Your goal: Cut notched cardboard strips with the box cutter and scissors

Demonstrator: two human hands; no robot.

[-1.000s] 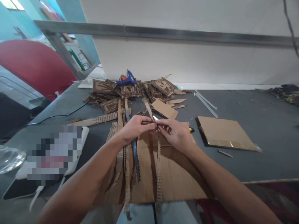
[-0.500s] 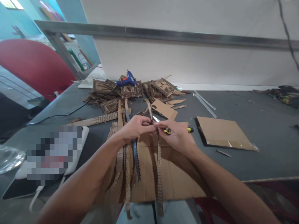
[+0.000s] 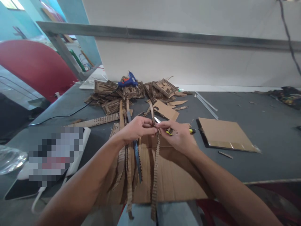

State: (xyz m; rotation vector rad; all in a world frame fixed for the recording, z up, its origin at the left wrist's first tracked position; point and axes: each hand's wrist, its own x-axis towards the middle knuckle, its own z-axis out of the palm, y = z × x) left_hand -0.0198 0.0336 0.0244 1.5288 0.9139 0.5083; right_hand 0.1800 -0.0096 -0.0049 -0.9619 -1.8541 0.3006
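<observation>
Both hands meet over a large brown cardboard sheet (image 3: pixel 178 175) at the table's near edge. My left hand (image 3: pixel 138 128) pinches a thin corrugated cardboard strip (image 3: pixel 155 175), which hangs down past the sheet's front edge. Fingertips of my right hand (image 3: pixel 176 133) close on the same strip, just right of the left fingertips. The strip's upper part curves up behind the hands. A yellow and black cutter (image 3: pixel 192 131) shows partly beneath my right hand, its blade pointing up and left. More strips (image 3: pixel 129 188) lie under my left wrist, one of them bluish.
Behind the hands is a pile of cardboard pieces (image 3: pixel 107 88) with a blue glue gun (image 3: pixel 129 81) on top. A flat cardboard piece (image 3: pixel 225 133) and clear sticks (image 3: pixel 207 105) lie to the right. At left are a blurred-out device (image 3: pixel 56 153) and a plastic bottle (image 3: pixel 11 159).
The hanging lower end of the held strip has swung to the left. Both hands stay at nearly the same place, still pinching.
</observation>
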